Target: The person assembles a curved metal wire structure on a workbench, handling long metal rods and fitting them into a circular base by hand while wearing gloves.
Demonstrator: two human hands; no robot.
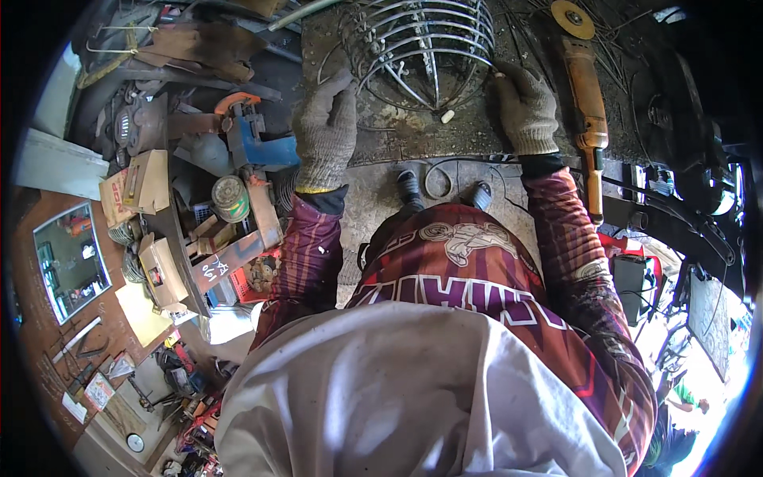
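A curved cage of bent metal rods (429, 60) lies on the dark, dirty worktop (381, 147) in front of me. My left hand (327, 131), in a grey knit work glove, rests just left of the cage with its thumb apart from the fingers; it holds nothing that I can see. On the other side my right hand (524, 115), gloved alike, has its thumb and fingertips at the right end of the cage's near rod; its lower fingers are hidden. A small whitish piece (447, 116) lies by the cage's pointed near end.
An orange angle grinder (586, 91) with a tan disc (573, 19) lies right of my right hand. Loose wires cover the worktop's right side. Left of the bench are a blue metal tool (266, 147), a round can (230, 199), and cardboard boxes (147, 183). Cables lie on the floor.
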